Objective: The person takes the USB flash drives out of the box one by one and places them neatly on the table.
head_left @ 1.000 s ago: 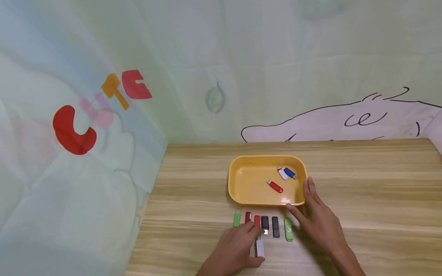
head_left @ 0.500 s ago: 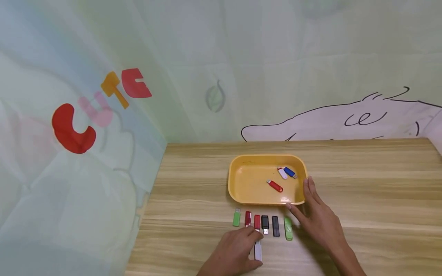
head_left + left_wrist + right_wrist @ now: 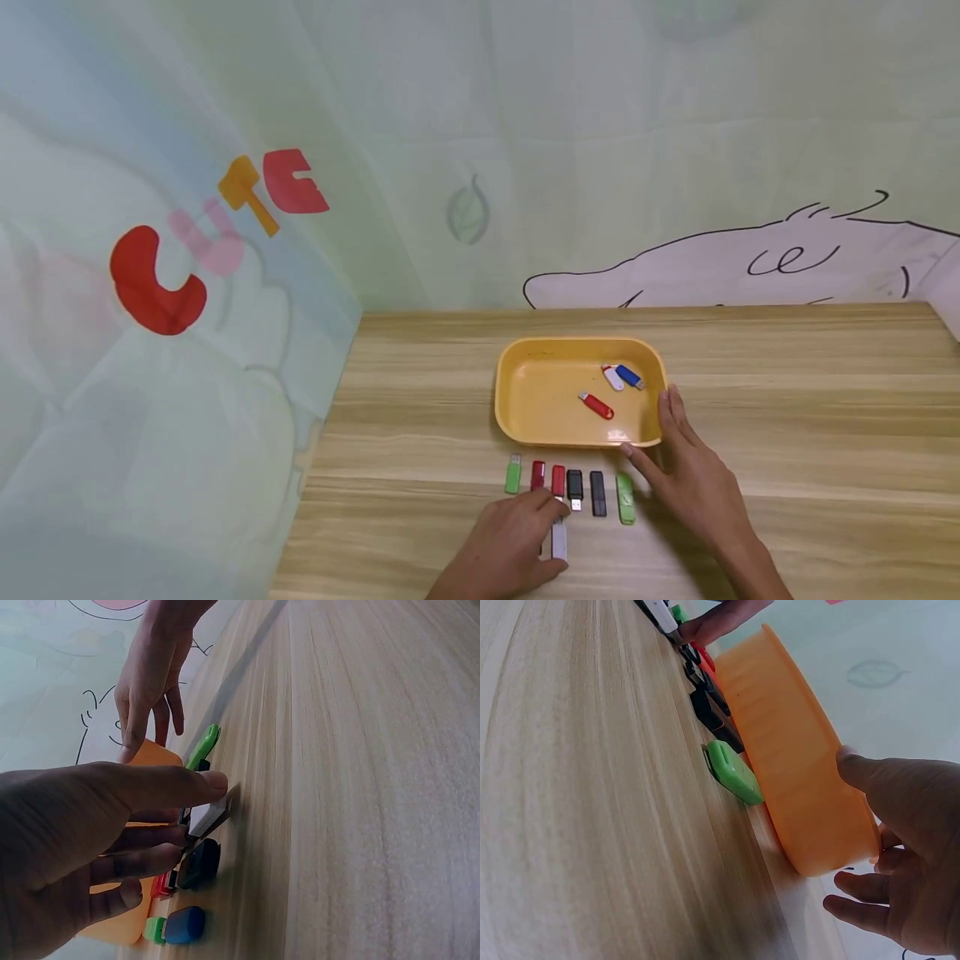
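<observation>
A white USB stick [image 3: 559,542] is pinched between the thumb and fingers of my left hand [image 3: 501,546]; its metal plug shows near the fingertips, beside a red stick [image 3: 558,480]. In the left wrist view a black stick [image 3: 201,862] and a blue stick [image 3: 184,925] lie close by this hand. My right hand [image 3: 697,479] rests at the right front corner of a yellow tray [image 3: 525,437], its thumb at the front rim and its straight fingers along the side. Inside the tray are a red stick [image 3: 597,406], a white stick [image 3: 612,378] and a blue stick [image 3: 630,377].
In front of the tray runs a row of sticks: green [image 3: 513,473], dark red [image 3: 537,472], two black ones and a light green stick [image 3: 626,498]. The wooden table [image 3: 825,417] meets a printed curtain [image 3: 420,167] at the back and left.
My left hand has shifted slightly leftward with the white USB stick. My right hand, the tray and the sticks in it stay where they were.
</observation>
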The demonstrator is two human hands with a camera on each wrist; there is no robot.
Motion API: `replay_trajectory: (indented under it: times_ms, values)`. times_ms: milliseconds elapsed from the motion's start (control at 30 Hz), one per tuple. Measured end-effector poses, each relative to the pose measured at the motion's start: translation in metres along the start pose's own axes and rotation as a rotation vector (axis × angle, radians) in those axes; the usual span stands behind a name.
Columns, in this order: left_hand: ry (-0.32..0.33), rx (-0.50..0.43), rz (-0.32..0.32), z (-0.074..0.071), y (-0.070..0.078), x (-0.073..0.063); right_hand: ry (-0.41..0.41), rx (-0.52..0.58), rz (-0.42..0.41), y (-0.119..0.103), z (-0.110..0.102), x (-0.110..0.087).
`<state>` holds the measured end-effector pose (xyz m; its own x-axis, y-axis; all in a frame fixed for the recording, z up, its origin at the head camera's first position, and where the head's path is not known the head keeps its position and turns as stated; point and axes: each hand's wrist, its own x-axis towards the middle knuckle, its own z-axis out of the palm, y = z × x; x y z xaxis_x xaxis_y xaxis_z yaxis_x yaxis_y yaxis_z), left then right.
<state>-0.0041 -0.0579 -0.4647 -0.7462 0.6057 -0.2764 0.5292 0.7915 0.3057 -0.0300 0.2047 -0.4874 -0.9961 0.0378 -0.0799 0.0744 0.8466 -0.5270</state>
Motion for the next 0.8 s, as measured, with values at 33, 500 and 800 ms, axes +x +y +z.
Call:
replay_trajectory:
  times_ms: [33, 500, 800]
  values:
    - [0.000, 0.002, -0.001, 0.0003, 0.0002, -0.0001, -0.001, 0.003, -0.002, 0.0005, 0.0003, -0.0002]
    - [0.005, 0.020, 0.017, 0.0014, -0.0008, 0.0005, 0.025, 0.012, -0.021, 0.0018, 0.0005, 0.0005]
    - [0.001, 0.040, 0.012, 0.0007, 0.0010, -0.0021, 0.014, 0.014, -0.013, 0.0005, -0.0005, -0.0004]
